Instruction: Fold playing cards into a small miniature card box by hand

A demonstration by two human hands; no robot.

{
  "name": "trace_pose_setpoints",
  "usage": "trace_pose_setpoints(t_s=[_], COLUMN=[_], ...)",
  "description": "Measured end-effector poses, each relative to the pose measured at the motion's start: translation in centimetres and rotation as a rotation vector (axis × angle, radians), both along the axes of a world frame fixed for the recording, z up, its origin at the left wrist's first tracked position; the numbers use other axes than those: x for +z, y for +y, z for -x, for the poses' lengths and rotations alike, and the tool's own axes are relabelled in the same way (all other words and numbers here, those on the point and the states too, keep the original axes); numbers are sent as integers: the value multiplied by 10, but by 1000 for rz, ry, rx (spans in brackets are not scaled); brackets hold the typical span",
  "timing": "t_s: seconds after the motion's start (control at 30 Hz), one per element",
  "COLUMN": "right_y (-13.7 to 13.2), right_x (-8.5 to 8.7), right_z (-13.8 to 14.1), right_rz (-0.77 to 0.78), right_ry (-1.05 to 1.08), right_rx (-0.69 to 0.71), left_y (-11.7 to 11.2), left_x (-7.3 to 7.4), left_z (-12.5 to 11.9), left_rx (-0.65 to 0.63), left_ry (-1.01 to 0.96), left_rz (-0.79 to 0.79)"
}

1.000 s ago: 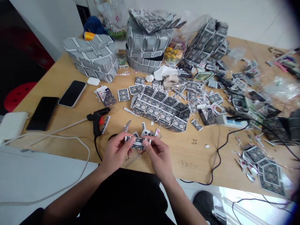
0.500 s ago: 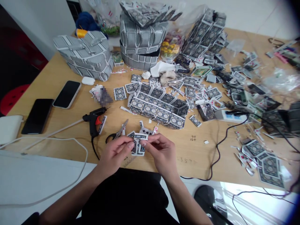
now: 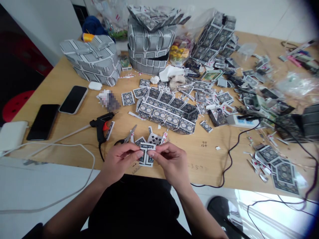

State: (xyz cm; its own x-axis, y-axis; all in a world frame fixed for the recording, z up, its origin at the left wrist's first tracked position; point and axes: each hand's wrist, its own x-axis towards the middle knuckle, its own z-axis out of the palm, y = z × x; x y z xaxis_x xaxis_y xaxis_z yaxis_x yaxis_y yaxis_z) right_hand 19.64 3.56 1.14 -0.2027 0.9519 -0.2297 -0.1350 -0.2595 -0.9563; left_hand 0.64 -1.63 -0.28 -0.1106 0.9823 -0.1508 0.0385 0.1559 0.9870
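Observation:
Both hands meet over the near edge of a wooden table (image 3: 214, 166). My left hand (image 3: 119, 162) and my right hand (image 3: 168, 162) pinch a small folded playing-card piece (image 3: 146, 156) between thumbs and fingertips, each from its own side. The piece stands upright with its patterned back toward me. Scissors (image 3: 126, 138) lie just beyond my left hand. A few cut card scraps (image 3: 156, 137) lie behind the piece.
A black glue gun (image 3: 101, 123) lies left of the scissors, its cable running off the table. A tray built of cards (image 3: 169, 114) sits mid-table. Card-covered boxes (image 3: 93, 59) stand at the back. Two phones (image 3: 73, 99) lie left. A power strip (image 3: 243, 121) and loose cards lie right.
The card piece has been turned from lying crosswise between my hands to standing upright. My hands have stayed near the table's front edge.

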Motion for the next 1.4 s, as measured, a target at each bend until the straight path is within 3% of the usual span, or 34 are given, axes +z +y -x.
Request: trace_pose_setpoints(t_s=[0.87,1.13,1.4], right_y=[-2,-4,-7], right_x=[-3,-5,-6], right_z=[5,4,3], right_rz=[20,-19,-102], right_ry=[53,58,20], right_rx=[58,55,71], left_y=[-4,-3,0], left_x=[-3,0,2], left_z=[0,-4,-1], left_rx=[-16,-31,12], left_ry=[9,-36,-78], left_rz=[-70,-48,-123])
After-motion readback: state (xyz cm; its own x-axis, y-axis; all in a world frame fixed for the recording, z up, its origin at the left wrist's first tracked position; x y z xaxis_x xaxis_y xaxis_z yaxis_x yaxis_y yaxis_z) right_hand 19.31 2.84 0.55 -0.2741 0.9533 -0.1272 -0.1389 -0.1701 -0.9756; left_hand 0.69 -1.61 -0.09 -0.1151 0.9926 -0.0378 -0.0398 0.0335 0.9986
